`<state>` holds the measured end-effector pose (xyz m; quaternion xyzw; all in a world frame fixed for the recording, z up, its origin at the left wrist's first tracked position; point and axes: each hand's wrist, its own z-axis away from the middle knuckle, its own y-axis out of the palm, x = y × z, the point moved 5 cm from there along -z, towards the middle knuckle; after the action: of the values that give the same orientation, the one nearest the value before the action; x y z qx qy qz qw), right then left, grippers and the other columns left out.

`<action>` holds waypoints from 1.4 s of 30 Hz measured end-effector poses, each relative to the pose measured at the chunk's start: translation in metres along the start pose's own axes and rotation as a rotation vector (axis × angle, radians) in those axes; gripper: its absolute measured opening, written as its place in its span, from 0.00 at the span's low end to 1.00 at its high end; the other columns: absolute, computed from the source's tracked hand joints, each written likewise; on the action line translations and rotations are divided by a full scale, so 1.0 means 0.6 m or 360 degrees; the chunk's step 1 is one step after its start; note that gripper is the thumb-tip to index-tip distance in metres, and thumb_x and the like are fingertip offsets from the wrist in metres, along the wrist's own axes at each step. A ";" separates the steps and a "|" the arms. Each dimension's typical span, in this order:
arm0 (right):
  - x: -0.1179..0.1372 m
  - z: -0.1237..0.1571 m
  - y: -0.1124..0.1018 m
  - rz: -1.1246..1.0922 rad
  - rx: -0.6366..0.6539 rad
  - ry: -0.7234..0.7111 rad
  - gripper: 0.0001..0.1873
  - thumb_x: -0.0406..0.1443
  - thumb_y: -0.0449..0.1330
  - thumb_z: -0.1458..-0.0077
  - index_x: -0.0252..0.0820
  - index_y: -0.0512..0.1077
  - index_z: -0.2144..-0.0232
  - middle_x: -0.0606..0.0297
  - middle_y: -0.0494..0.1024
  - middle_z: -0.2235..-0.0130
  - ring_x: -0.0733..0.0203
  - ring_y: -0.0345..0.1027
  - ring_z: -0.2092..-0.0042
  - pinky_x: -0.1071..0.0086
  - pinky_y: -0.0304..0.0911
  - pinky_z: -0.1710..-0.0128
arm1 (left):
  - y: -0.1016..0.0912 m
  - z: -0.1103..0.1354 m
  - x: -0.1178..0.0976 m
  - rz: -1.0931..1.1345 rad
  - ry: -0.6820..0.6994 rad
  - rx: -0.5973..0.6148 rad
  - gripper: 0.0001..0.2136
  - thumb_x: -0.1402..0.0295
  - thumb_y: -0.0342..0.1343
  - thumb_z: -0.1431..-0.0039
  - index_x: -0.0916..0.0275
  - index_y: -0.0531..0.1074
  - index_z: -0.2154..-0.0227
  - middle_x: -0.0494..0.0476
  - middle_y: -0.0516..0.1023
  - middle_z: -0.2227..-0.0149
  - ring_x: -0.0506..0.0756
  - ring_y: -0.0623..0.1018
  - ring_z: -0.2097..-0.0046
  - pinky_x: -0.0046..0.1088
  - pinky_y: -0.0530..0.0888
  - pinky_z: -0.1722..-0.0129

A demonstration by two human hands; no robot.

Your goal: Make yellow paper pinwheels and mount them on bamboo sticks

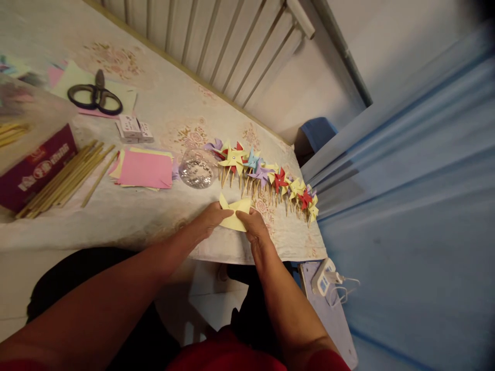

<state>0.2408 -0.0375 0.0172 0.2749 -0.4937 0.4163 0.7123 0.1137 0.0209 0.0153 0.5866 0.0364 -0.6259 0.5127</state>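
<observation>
Between my two hands is a yellow paper sheet [234, 222], its corners partly bent up and inward. My left hand [213, 216] pinches its left side, with the thumb lying over the paper. On the right side my right hand [254, 222] grips it the same way, and the two thumbs nearly meet at the middle. Just beyond the paper stands a clear round container [196, 172] of small shiny metal pieces. A row of finished paper pinwheels [261, 174] on sticks lies behind and to the right, in yellow, red, purple and blue.
Left of the container lie stacked paper squares [145, 169], pink on top. Farther left are wooden sticks [64, 180], a purple box [36, 170], small white boxes [133, 129] and black-handled scissors [98, 95]. A power strip [325, 277] rests on a stool [333, 322] right of the table.
</observation>
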 end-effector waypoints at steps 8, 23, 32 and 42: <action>0.028 0.030 0.001 -0.0122 0.0201 -0.0048 0.16 0.37 0.72 0.67 0.40 0.77 0.71 0.64 0.82 0.71 0.55 0.77 0.66 0.65 0.70 0.64 | -0.002 -0.009 -0.001 0.0060 0.0049 0.0034 0.12 0.71 0.66 0.60 0.66 0.76 0.68 0.54 0.79 0.73 0.54 0.77 0.69 0.29 0.71 0.64; 0.053 0.080 -0.035 0.0832 -0.0124 -0.1064 0.09 0.34 0.64 0.51 0.45 0.79 0.64 0.67 0.71 0.68 0.63 0.64 0.67 0.68 0.63 0.65 | -0.004 -0.016 0.006 0.0137 0.0033 0.0164 0.13 0.70 0.64 0.61 0.67 0.76 0.69 0.54 0.79 0.73 0.53 0.77 0.71 0.27 0.72 0.67; 0.055 0.080 -0.023 0.0876 0.0124 -0.1003 0.07 0.35 0.61 0.47 0.48 0.81 0.68 0.66 0.74 0.69 0.62 0.64 0.67 0.69 0.59 0.68 | -0.005 -0.020 0.012 0.0017 -0.0003 0.0149 0.10 0.70 0.62 0.62 0.67 0.76 0.72 0.54 0.78 0.75 0.53 0.75 0.73 0.27 0.71 0.69; 0.037 0.069 -0.014 0.0682 -0.0030 -0.0566 0.09 0.42 0.63 0.52 0.44 0.77 0.73 0.71 0.70 0.76 0.64 0.59 0.73 0.69 0.57 0.70 | 0.001 -0.014 0.003 -0.0131 0.0049 0.0088 0.08 0.70 0.61 0.61 0.66 0.75 0.74 0.52 0.77 0.76 0.50 0.72 0.73 0.24 0.66 0.71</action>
<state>0.2321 -0.0681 0.0530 0.2263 -0.6617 0.4980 0.5128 0.1201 0.0249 0.0116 0.6082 0.0511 -0.6381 0.4695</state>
